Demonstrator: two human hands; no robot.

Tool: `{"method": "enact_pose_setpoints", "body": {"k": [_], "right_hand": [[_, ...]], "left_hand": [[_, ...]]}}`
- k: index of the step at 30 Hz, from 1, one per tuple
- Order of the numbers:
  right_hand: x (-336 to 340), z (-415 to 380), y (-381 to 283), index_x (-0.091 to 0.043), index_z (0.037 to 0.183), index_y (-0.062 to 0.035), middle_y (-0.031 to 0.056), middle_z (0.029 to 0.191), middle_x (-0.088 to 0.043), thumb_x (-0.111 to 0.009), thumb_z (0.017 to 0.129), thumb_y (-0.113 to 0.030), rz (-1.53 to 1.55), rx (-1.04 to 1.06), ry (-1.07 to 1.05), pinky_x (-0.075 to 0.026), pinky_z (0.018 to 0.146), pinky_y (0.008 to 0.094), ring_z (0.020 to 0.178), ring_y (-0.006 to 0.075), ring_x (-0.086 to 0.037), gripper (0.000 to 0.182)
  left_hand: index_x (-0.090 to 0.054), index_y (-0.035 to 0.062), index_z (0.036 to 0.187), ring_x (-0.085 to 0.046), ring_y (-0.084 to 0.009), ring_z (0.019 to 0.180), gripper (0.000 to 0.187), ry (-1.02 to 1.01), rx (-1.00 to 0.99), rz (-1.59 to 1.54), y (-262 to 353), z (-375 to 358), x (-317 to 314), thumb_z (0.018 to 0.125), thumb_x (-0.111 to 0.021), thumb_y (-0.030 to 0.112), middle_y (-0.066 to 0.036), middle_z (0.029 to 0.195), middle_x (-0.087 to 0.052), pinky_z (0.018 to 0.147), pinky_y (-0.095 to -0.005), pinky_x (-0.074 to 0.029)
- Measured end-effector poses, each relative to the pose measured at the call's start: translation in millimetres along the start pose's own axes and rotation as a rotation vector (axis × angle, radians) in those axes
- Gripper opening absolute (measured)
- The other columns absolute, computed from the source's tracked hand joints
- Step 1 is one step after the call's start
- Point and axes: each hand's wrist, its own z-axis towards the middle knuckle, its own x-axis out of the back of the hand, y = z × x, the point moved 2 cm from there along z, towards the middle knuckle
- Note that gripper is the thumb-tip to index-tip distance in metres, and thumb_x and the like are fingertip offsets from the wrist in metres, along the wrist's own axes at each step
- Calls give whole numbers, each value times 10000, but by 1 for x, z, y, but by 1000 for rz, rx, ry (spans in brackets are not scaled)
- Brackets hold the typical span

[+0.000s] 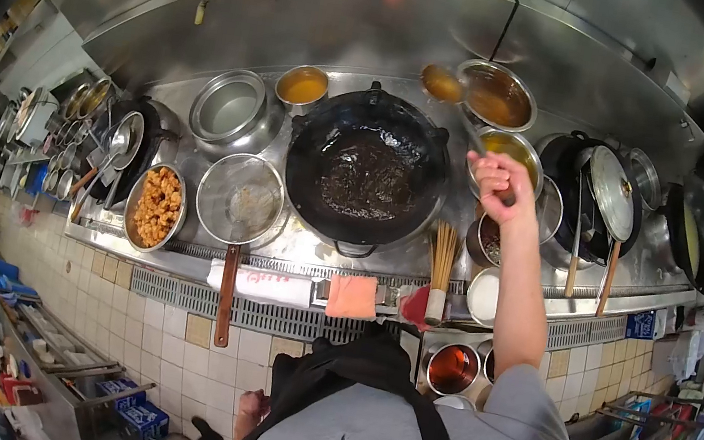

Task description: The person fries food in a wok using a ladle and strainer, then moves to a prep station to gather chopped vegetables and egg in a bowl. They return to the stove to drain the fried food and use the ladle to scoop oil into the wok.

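My right hand (504,187) is closed around the handle of a ladle (443,83). The ladle's bowl holds orange-brown liquid and hangs just left of a steel pot (501,94) of similar liquid. Under the handle stands another pot of yellowish liquid (515,149). A big black wok (369,167) sits left of my right hand, with a dark, shiny, wet bottom. My left hand (252,407) hangs low beside my body, away from the counter; its fingers are too small and partly hidden to make out.
Left of the wok stand a large steel pot (228,106), a small pot of orange liquid (302,85), a wire strainer (241,199) and a bowl of fried pieces (156,207). A bamboo brush (440,271) and folded cloths line the front edge. Further woks and lids stand right.
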Motion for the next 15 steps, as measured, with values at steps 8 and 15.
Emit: {"method": "enact_pose_setpoints", "body": {"k": [8,15], "right_hand": [[37,62,-127,-577,815,-45,43,611,-535,-577,949,-117,-1223,485,589,-381,418,298,471,131,-507,152],[88,41,-88,-488,1438,28,316,1195,-684,-617,934,-157,-2385,1007,1011,-542,943,500,1070,458,-684,552]], "left_hand": [[-613,-21,1053,-675,-244,706,208,1,197,25,1,2,-28,1009,-569,177,-168,909,-710,518,-348,-508],[-642,-27,1057,-678,-283,819,266,209,593,-472,6,-16,-51,995,-611,230,-186,1019,-695,710,-424,-586]]}}
